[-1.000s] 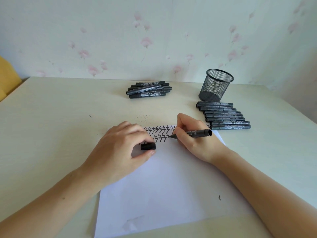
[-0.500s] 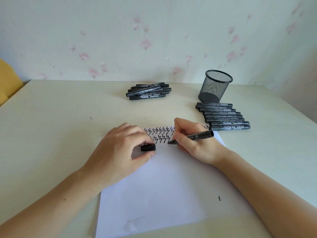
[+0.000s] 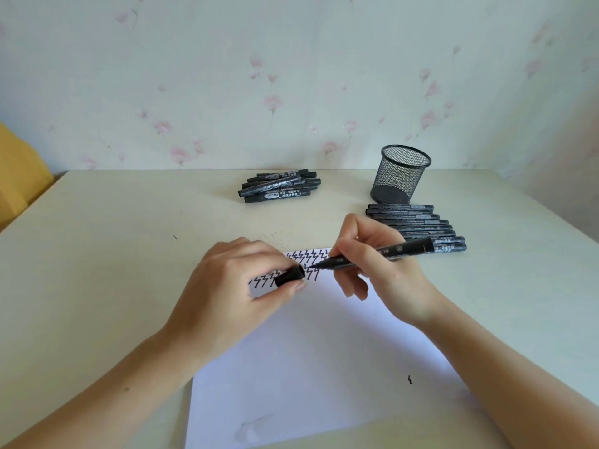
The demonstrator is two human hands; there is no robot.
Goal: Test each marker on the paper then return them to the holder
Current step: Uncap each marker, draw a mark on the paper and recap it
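Note:
A white sheet of paper [image 3: 324, 367] lies on the table, with rows of black zigzag marks [image 3: 308, 256] along its far edge. My right hand [image 3: 382, 267] grips an uncapped black marker [image 3: 389, 252], its tip pointing left just above the marks. My left hand [image 3: 233, 293] pinches the marker's black cap [image 3: 290, 275] between thumb and fingers, close to the tip. An empty black mesh holder [image 3: 400, 175] stands at the back right. A row of capped markers [image 3: 418, 222] lies in front of it. A pile of markers [image 3: 278, 186] sits at the back centre.
The pale table [image 3: 97, 270] ends at a flowered wall behind. A yellow object [image 3: 16, 176] shows at the far left edge. A small black squiggle [image 3: 410, 379] marks the paper's lower right, and tiny ink dots [image 3: 272, 236] speckle the table beyond the paper.
My right hand has lifted the marker's tip off the paper and turned it toward the cap. My left hand has raised the cap slightly toward the tip.

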